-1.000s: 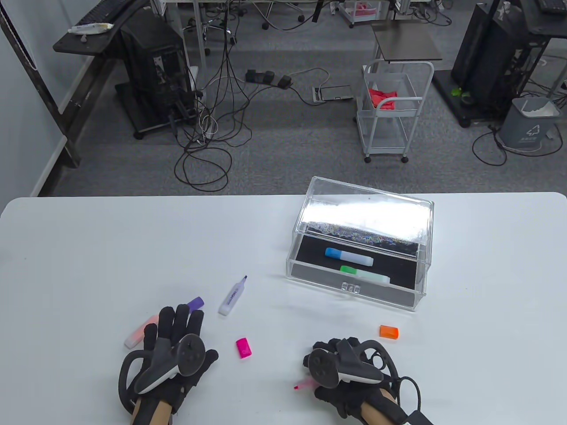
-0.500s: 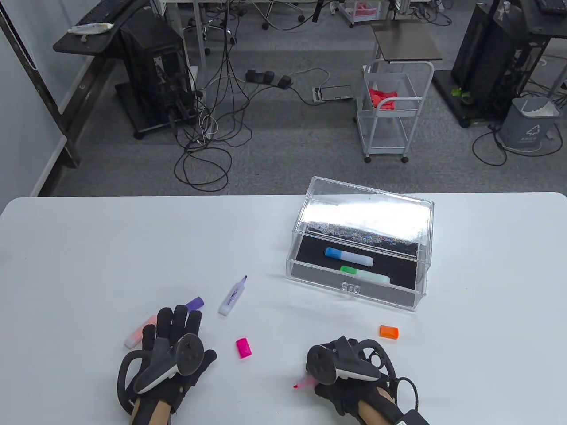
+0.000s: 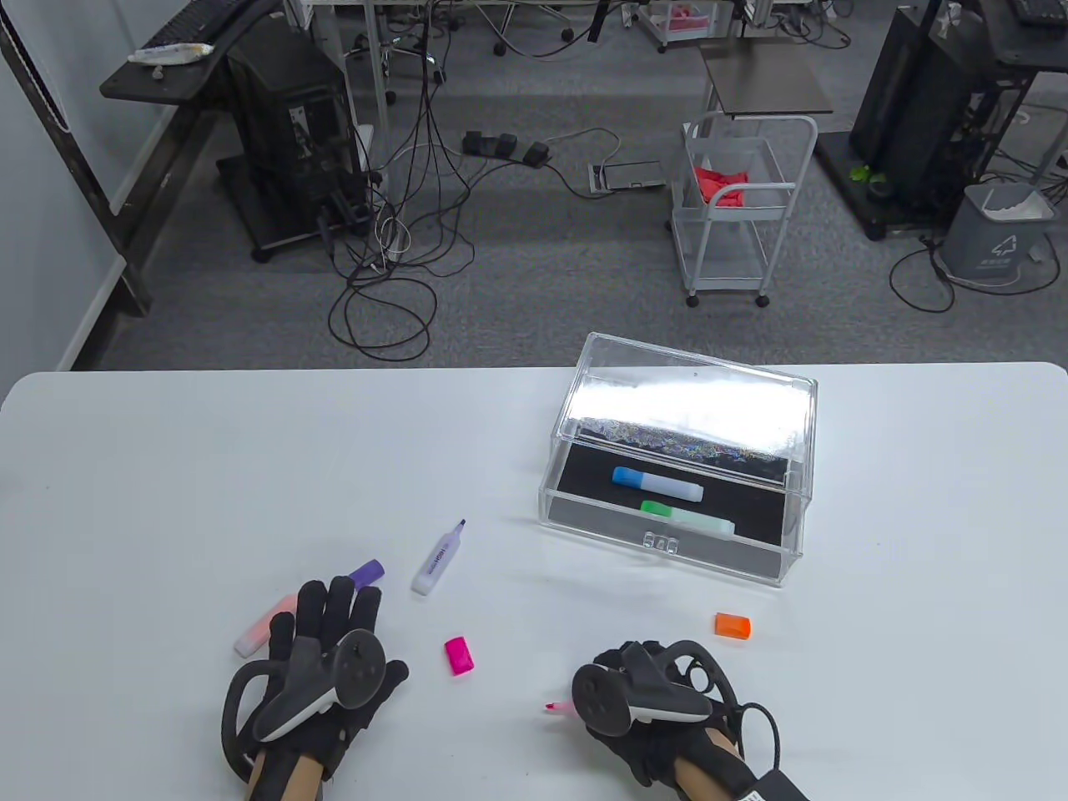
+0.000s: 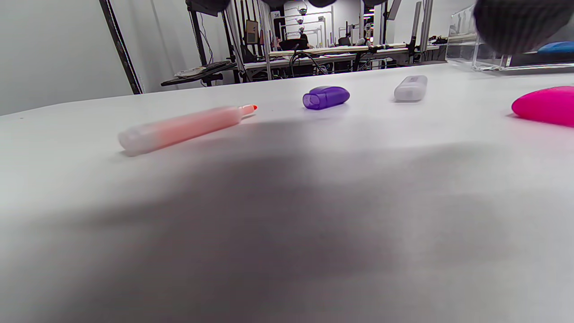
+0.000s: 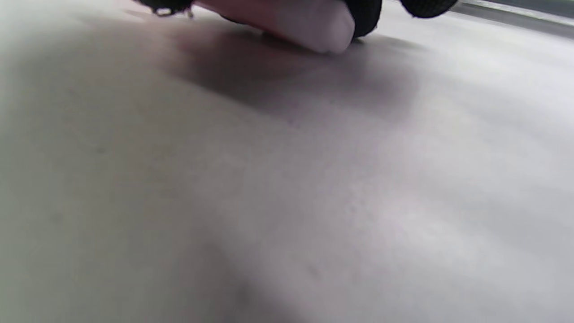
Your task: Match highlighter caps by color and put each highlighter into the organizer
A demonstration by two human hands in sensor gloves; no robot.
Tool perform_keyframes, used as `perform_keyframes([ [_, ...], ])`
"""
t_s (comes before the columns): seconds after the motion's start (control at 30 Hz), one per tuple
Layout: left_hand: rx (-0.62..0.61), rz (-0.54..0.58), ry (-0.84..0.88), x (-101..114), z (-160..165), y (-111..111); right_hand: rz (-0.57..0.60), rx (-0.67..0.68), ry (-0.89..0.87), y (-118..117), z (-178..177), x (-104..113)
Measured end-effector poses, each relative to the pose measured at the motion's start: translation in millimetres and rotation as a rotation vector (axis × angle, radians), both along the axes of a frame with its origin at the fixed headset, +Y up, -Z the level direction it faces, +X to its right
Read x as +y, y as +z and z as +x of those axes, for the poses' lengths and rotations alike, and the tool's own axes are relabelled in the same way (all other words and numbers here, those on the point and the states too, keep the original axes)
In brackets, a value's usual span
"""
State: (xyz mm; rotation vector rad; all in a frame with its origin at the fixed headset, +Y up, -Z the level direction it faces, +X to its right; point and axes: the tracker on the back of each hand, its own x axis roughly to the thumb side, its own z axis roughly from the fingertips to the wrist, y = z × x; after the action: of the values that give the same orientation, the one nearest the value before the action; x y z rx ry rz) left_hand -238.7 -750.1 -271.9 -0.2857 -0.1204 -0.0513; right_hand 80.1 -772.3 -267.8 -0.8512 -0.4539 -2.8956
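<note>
White table [image 3: 167, 467], grey carpet, tangled cables, left hand [image 3: 325, 659] spread flat, right hand [image 3: 642, 701] gripping pink highlighter [image 3: 557, 709]

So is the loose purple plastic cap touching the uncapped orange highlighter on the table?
Apart. The left wrist view shows bare white table between the purple cap and the orange highlighter's tip.

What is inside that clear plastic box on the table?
Inside the clear plastic box, two capped highlighters lie on a black liner: one blue-capped, one green-capped. The glaring lid hides anything in the rear part.
</note>
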Motion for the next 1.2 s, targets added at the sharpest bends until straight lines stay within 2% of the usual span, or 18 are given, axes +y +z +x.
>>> perform_keyframes([
  [0.07,-0.001,0.001,0.0,0,0,0,0.012,-0.004,-0.017,-1,0,1],
  [0.13,-0.003,0.0,-0.001,0,1,0,0.089,0.01,-0.053,-1,1,3],
  [0.43,-0.025,-0.004,-0.002,-1,5,0,0.17,-0.038,-0.091,-1,7,16],
  [0.67,-0.131,-0.01,0.012,0,27,0,0.206,-0.085,-0.138,-5,19,28],
  [0.9,-0.274,-0.051,-0.087,3,62,-16,0.255,-0.109,-0.165,-5,26,38],
  [1.2,-0.314,-0.135,-0.152,-5,86,-36,0.254,-0.142,-0.169,-6,36,38],
])
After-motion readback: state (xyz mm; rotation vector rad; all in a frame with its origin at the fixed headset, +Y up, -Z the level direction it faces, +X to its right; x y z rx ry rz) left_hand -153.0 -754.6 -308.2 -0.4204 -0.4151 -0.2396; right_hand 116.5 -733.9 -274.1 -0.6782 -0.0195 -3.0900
